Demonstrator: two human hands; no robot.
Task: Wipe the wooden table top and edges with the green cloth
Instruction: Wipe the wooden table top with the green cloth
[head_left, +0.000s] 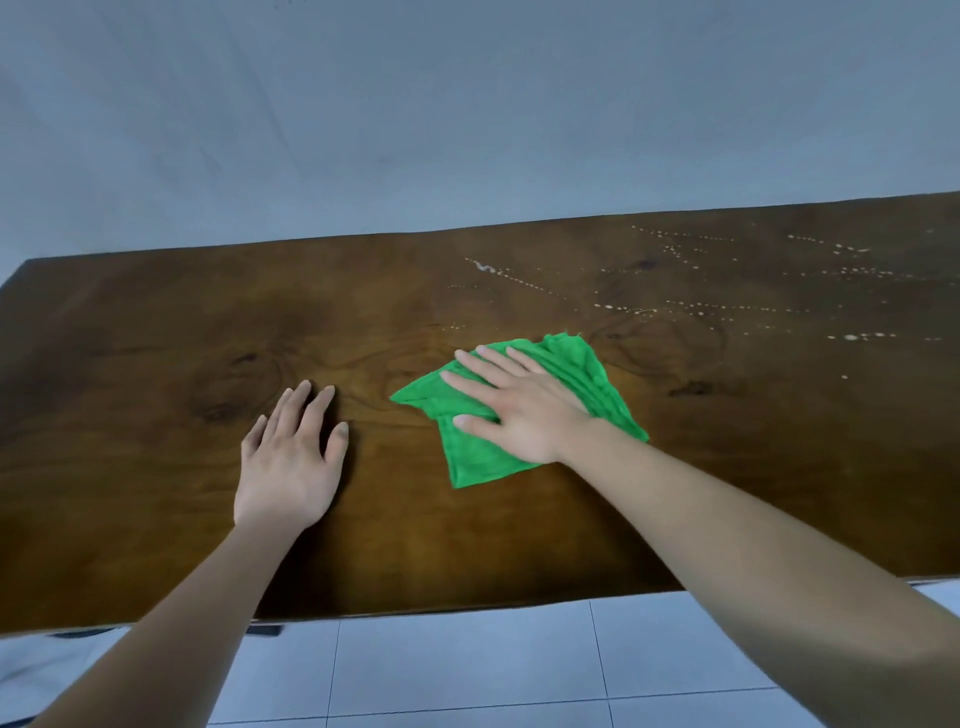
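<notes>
A dark wooden table top (156, 364) fills the middle of the head view. A green cloth (587, 374) lies crumpled flat on it, right of centre. My right hand (514, 405) presses down on the cloth with straight, spread fingers. My left hand (291, 457) rests flat on the bare wood to the left of the cloth, fingers straight. Lines of pale droplets (727, 306) dot the far right part of the top, beyond the cloth.
A plain grey-blue wall (467, 104) stands right behind the table's far edge. The near edge of the table (467, 610) runs above a white tiled floor (467, 670). A dark small object (262, 630) shows under the near edge at the left.
</notes>
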